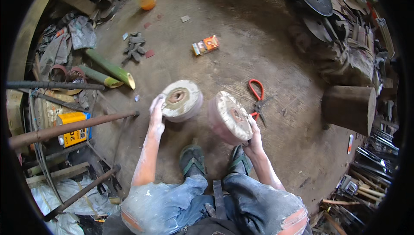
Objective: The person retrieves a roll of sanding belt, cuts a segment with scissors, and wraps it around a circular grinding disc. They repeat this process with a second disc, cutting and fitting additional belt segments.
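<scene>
My left hand is wrapped round the left edge of a thick round wheel, which looks like a grinding or polishing wheel. It has a whitish, worn face, a brown hole in the middle and a pale pink rim. A second wheel of the same kind, tilted on its side, is gripped at its lower right edge by my right hand. A small gap separates the two wheels, both held above the floor before my feet. White dust coats my hands and forearms. Red-handled shears lie just right of the second wheel.
Ahead lie an orange packet and dark gloves. Cut green bamboo, a rusty pipe and a yellow-blue can are at left. On the right stand a wooden block and several metal tools.
</scene>
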{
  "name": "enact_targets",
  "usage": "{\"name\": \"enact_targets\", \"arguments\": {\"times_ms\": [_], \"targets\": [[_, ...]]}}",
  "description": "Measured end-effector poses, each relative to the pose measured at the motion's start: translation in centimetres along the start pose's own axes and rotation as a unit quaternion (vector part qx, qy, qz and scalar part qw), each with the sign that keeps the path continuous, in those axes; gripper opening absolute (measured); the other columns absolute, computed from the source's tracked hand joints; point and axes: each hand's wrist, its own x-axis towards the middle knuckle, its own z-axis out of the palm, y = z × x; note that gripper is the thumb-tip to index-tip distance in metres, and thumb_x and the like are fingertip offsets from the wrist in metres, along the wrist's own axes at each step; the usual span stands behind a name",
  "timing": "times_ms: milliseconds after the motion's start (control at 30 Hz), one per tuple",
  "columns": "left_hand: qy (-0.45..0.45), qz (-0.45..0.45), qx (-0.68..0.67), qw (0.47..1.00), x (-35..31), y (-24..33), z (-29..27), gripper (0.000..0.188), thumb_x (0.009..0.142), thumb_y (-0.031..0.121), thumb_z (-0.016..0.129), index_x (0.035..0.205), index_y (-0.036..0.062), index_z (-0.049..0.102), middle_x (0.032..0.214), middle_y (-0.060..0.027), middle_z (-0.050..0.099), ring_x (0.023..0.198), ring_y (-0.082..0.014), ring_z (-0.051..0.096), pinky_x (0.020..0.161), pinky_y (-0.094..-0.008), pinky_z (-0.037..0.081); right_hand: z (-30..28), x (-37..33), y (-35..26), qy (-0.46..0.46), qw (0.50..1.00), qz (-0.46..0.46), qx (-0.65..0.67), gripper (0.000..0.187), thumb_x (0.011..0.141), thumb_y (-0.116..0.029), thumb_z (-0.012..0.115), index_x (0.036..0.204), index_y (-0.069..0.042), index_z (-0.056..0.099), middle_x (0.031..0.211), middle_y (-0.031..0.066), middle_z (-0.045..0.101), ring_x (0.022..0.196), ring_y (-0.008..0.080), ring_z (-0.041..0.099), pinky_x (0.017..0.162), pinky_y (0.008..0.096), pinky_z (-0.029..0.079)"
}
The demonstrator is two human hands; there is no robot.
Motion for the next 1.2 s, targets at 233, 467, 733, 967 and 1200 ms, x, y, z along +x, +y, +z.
{"name": "enact_targets", "arguments": {"times_ms": [233, 467, 733, 967, 1200], "targets": [[0.008, -0.131, -0.147, 0.98, -2.0, 3.3, 0.7, 0.038, 0.093, 0.029, 0.06, 0.127, 0.0133, 0.061, 0.123, -0.0041, 0.064, 0.115, -0.0159, 0.058, 0.092, -0.0344, 0.049, -0.6, 1.2, 2.5, -0.011, 0.997, -0.055, -0.054, 0.047, 0.106, -0.038, 0.039, 0.139, -0.006, 0.051, 0.138, 0.0096, 0.058, 0.12, 0.0224, 0.059, 0.104, 0.0365, 0.045], [-0.013, 0.213, -0.034, 0.976, -4.2, 7.3, 2.7, 0.058, 0.092, 0.016, 0.065, 0.144, 0.0015, 0.042, 0.141, -0.0127, 0.048, 0.126, -0.0206, 0.048, 0.109, -0.0363, 0.037, 2.0, 1.8, 2.6, -0.029, 0.89, -0.095, -0.444, 0.057, 0.106, -0.043, 0.037, 0.154, -0.014, 0.03, 0.124, 0.0116, 0.058, 0.099, 0.0165, 0.059, 0.083, 0.0315, 0.052], [-0.306, 0.139, 0.016, 0.942, -5.4, 12.4, 6.0, 0.067, 0.086, 0.024, 0.074, 0.137, -0.0045, 0.042, 0.128, -0.0126, 0.056, 0.117, -0.0202, 0.057, 0.103, -0.0337, 0.047, 10.3, 2.6, -1.0, -0.22, 0.94, -0.136, -0.224, 0.082, 0.098, -0.049, 0.054, 0.158, -0.016, 0.009, 0.159, 0.0092, 0.026, 0.138, 0.026, 0.041, 0.109, 0.0448, 0.04], [-0.321, 0.49, 0.325, 0.743, -6.1, 17.5, 7.9, 0.076, 0.07, 0.026, 0.088, 0.133, 0.0073, 0.05, 0.131, -0.0081, 0.056, 0.121, -0.0233, 0.057, 0.1, -0.0383, 0.049, 9.0, 2.8, -5.1, -0.375, 0.888, 0.261, 0.056, 0.047, 0.1, -0.041, 0.046, 0.134, -0.009, 0.054, 0.115, 0.0094, 0.066, 0.094, 0.0223, 0.069, 0.068, 0.038, 0.06], [-0.368, 0.263, 0.302, 0.839, -6.2, 11.8, 8.9, 0.061, 0.064, 0.022, 0.094, 0.108, 0.004, 0.057, 0.099, -0.0086, 0.068, 0.095, -0.0154, 0.065, 0.086, -0.0327, 0.053, 0.0, 3.8, -0.4, 0.039, 0.699, -0.308, -0.644, 0.052, 0.096, -0.032, 0.058, 0.142, -0.008, 0.048, 0.144, 0.0212, 0.044, 0.133, 0.0366, 0.042, 0.109, 0.0517, 0.034]]}}
